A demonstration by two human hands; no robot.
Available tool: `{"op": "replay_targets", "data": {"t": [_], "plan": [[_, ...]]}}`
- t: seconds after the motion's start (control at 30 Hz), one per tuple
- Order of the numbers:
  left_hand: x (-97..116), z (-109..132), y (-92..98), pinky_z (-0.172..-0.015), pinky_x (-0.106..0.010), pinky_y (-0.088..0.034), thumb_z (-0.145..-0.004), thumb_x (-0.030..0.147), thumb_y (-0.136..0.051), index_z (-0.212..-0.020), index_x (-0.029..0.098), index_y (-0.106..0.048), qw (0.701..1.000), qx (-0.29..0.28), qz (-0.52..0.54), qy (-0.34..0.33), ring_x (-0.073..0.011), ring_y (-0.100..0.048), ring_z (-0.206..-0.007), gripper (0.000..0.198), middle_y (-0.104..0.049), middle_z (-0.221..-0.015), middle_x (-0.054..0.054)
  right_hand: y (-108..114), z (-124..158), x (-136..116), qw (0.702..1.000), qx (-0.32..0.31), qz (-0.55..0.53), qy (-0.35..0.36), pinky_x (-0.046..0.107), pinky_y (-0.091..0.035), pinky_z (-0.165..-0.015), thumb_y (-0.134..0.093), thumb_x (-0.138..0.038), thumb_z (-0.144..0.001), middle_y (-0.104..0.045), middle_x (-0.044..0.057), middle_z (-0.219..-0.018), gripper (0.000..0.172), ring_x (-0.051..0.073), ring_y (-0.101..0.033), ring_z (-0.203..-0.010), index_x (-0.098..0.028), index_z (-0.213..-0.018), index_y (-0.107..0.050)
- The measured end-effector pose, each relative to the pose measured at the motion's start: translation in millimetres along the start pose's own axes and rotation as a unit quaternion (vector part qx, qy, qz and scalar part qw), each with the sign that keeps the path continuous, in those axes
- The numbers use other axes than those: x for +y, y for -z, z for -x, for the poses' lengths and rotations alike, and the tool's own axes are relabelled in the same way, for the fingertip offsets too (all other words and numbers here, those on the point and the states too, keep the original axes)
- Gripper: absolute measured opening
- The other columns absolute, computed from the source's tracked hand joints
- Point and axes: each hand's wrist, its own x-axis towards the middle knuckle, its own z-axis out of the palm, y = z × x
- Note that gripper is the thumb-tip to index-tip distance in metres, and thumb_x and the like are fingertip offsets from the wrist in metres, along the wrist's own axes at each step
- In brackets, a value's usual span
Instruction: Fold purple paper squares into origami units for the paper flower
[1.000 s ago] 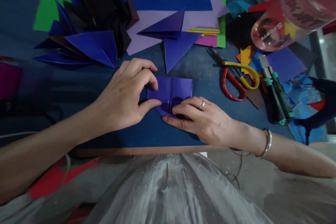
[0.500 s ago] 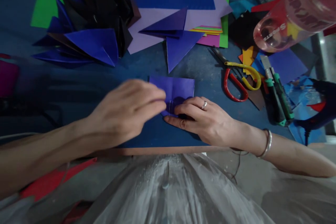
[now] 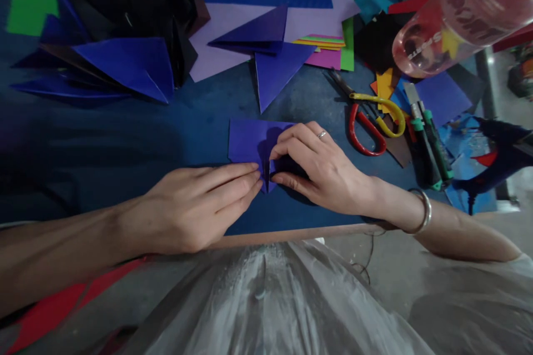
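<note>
The purple paper [image 3: 245, 137] lies on the tabletop [image 3: 195, 133] between the two hands, its upper left part uncovered. The left hand [image 3: 197, 205] is flattened, fingers extended and together, their tips on the paper's lower left edge. The right hand [image 3: 320, 169] covers the paper's right side, forefinger and thumb bent toward the central slit; shadow there makes it hard to tell whether they pinch a flap. The scissors [image 3: 355, 96] lie beyond it, to the right.

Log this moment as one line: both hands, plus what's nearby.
left hand: on purple paper | right hand: at its right side | nearby: scissors, bottle
</note>
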Motion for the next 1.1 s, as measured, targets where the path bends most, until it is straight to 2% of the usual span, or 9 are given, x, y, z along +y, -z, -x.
{"op": "replay_targets", "data": {"t": [0.1, 0.27, 0.37, 0.5, 0.6, 0.73, 0.9, 1.1], "plan": [[0, 6, -4.6, -0.103, -0.031, -0.066, -0.102, 0.008, -0.052, -0.12, 0.014, -0.078, 0.999, 0.015, 0.038, 0.004, -0.0232, -0.074, -0.126, 0.032, -0.081, -0.124, -0.01, 2, -4, 2, 0.999, 0.008, -0.035, -0.001, 0.038, -0.045, -0.087, -0.061, -0.033, -0.109, -0.073, 0.009, -0.108, 0.016, 0.024, -0.062, -0.097, -0.018, -0.104, -0.066], [-1, 12, -7.8, -0.105, -0.031, -0.065, -0.103, 0.009, -0.047, -0.127, 0.014, -0.074, 0.999, 0.012, 0.053, -0.001, -0.0219, -0.071, -0.131, 0.037, -0.08, -0.128, -0.008, 3, -7, 1, 0.996, 0.021, -0.085, -0.016, 0.033, -0.04, -0.083, -0.064, -0.029, -0.108, -0.076, 0.002, -0.094, 0.018, 0.018, -0.064, -0.089, -0.019, -0.093, -0.065], [-1, 13, -7.3, -0.106, -0.032, -0.066, -0.104, 0.012, -0.045, -0.13, 0.018, -0.074, 0.999, 0.012, 0.041, -0.011, -0.0217, -0.07, -0.133, 0.039, -0.08, -0.129, -0.007, 0, -7, 0, 0.995, 0.039, -0.085, -0.027, 0.033, -0.039, -0.082, -0.064, -0.03, -0.108, -0.075, 0.001, -0.088, 0.02, 0.018, -0.064, -0.086, -0.02, -0.09, -0.065], [2, 14, -7.5, -0.111, -0.035, -0.063, -0.103, 0.012, -0.044, -0.13, 0.013, -0.074, 0.999, -0.001, 0.04, -0.021, -0.0258, -0.069, -0.134, 0.04, -0.079, -0.13, -0.011, -4, -6, -3, 0.996, 0.05, -0.06, -0.041, 0.033, -0.038, -0.079, -0.062, -0.03, -0.109, -0.072, 0.001, -0.082, 0.023, 0.018, -0.061, -0.081, -0.02, -0.088, -0.063], [4, 14, -8.2, -0.11, -0.036, -0.063, -0.102, 0.011, -0.041, -0.13, 0.013, -0.074, 0.998, -0.009, 0.06, -0.009, -0.0267, -0.07, -0.133, 0.043, -0.079, -0.131, -0.011, -7, -6, -5, 0.997, 0.055, -0.035, -0.051, 0.035, -0.039, -0.079, -0.061, -0.034, -0.11, -0.072, 0.002, -0.082, 0.026, 0.019, -0.06, -0.081, -0.02, -0.088, -0.062], [3, 14, -8.6, -0.11, -0.035, -0.063, -0.099, 0.011, -0.049, -0.128, 0.013, -0.076, 0.995, 0.003, 0.103, 0.0, -0.028, -0.071, -0.131, 0.04, -0.079, -0.128, -0.013, -10, -6, -8, 0.997, 0.047, 0.003, -0.06, 0.037, -0.039, -0.08, -0.057, -0.035, -0.111, -0.072, 0.004, -0.086, 0.027, 0.021, -0.059, -0.082, -0.02, -0.089, -0.062], [1, 13, -8.4, -0.104, -0.036, -0.066, -0.101, 0.01, -0.045, -0.124, 0.012, -0.076, 0.998, -0.005, 0.056, -0.031, -0.0289, -0.07, -0.132, 0.039, -0.079, -0.129, -0.014, -10, -8, -11, 0.996, 0.048, 0.053, -0.055, 0.037, -0.036, -0.077, -0.053, -0.036, -0.113, -0.072, 0.007, -0.093, 0.031, 0.022, -0.058, -0.083, -0.02, -0.088, -0.062], [2, 17, -10.8, -0.107, -0.036, -0.065, -0.1, 0.012, -0.046, -0.133, 0.017, -0.073, 0.996, -0.009, 0.093, -0.007, -0.0284, -0.067, -0.137, 0.043, -0.078, -0.134, -0.011, -11, -8, -11, 0.995, 0.044, 0.057, -0.064, 0.037, -0.035, -0.078, -0.05, -0.037, -0.114, -0.071, 0.006, -0.091, 0.031, 0.022, -0.057, -0.082, -0.02, -0.089, -0.061]]}}
